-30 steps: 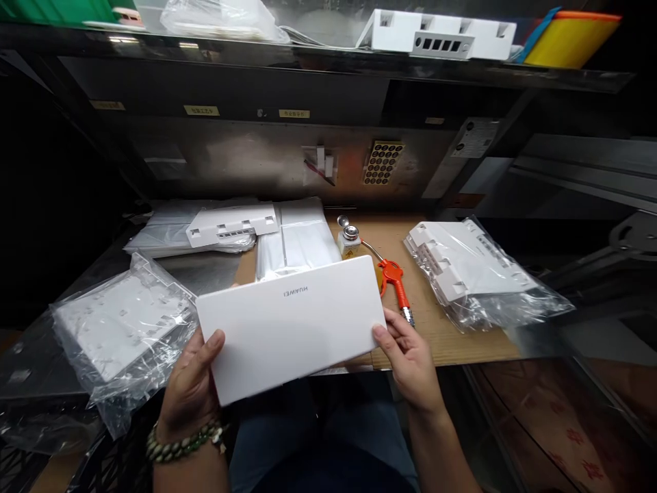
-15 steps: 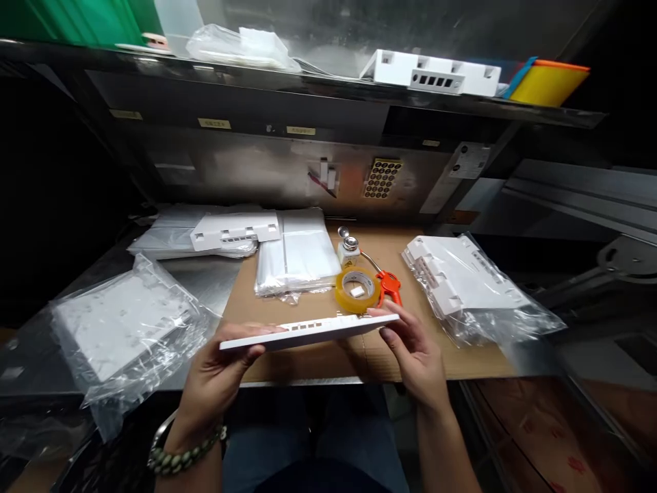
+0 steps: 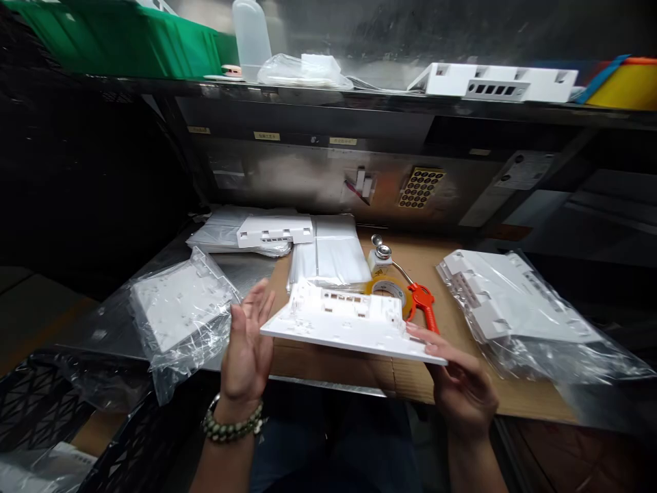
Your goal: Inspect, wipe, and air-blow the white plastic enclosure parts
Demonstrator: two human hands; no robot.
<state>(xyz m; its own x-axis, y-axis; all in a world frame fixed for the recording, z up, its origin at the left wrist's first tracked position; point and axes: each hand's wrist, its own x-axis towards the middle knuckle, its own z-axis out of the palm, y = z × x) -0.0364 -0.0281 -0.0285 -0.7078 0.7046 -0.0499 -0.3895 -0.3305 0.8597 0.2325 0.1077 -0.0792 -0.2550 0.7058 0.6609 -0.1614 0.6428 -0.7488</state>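
We find one white plastic housing held above a brown cardboard sheet at the front of the bench. We observe its moulded inner side uppermost, with a row of rectangular port openings along the far wall and its flat near edge sloping down to the right.

We record the right hand gripping the housing's right end, with fingers laid over its upper side. We record the left hand open, fingers spread and pointing upward, at the housing's left corner; we cannot tell whether it touches. A green-and-brown beaded bracelet sits on the left wrist.

Just beyond the housing we note a yellow roll of adhesive tape, partly covered from view, and an orange-red plastic air gun beside it. A small white bottle with a metal top stands behind the tape. To its left lies a stack of clear plastic bags.

We see one clear-bagged white plastic part to the left and a clear-bagged pair of slotted white casings to the right, both well apart from the housing.
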